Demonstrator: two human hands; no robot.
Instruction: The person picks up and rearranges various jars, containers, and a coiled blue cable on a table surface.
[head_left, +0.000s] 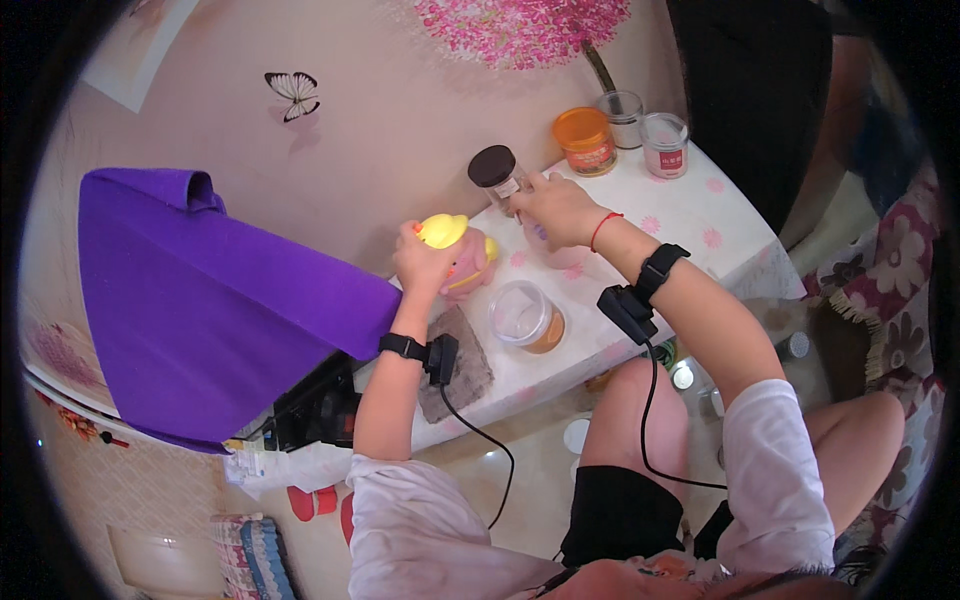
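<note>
My left hand is closed round the left side of a pink figurine with a yellow hat, which stands on the table. Its fingers reach up by the hat. With my right hand I grip a clear jar with a dark brown lid, near the wall; my fingers hide part of its side. Close in front of the figurine is a lidless clear plastic tub with a tan label. A grey cloth lies left of the tub, near my left wrist.
At the table's far right corner stand an orange-lidded jar, a clear container and a clear tub with a red label. A purple cloth drapes over a large object at left. The wall runs along the table's far edge.
</note>
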